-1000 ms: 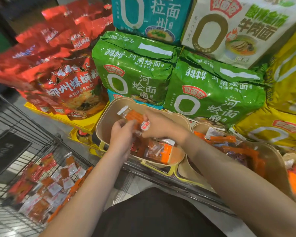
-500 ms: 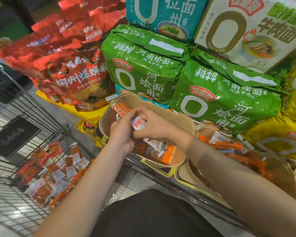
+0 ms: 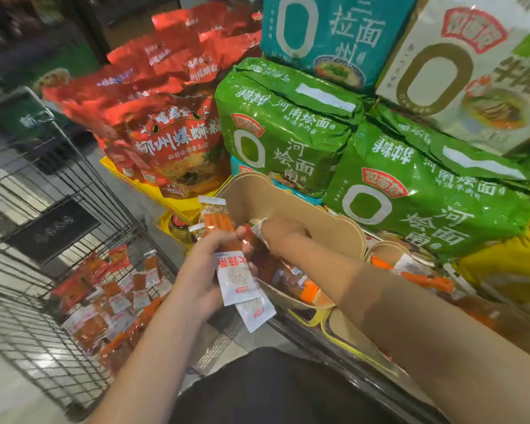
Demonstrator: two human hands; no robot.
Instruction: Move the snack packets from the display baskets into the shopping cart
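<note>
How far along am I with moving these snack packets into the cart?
Done: a pile of packets lies in the shopping cart. In hand: the left hand grips a bunch of packets; the right hand reaches into the near basket. Left: packets in both baskets.

Left hand (image 3: pixel 210 270) now sits lower and out past the near rim of the basket (image 3: pixel 312 209), where 1 s ago it was over the basket beside the right hand. It now grips a bunch of packets (image 3: pixel 236 280): white ends hang below the palm, orange ends stick up above the fingers; earlier only one packet showed, held between both hands. Right hand (image 3: pixel 280 232) is deeper in the basket, fingers down among the packets there, apart from the left hand instead of touching it. Camera has swung left, so more of the cart (image 3: pixel 58 240) shows.
</note>
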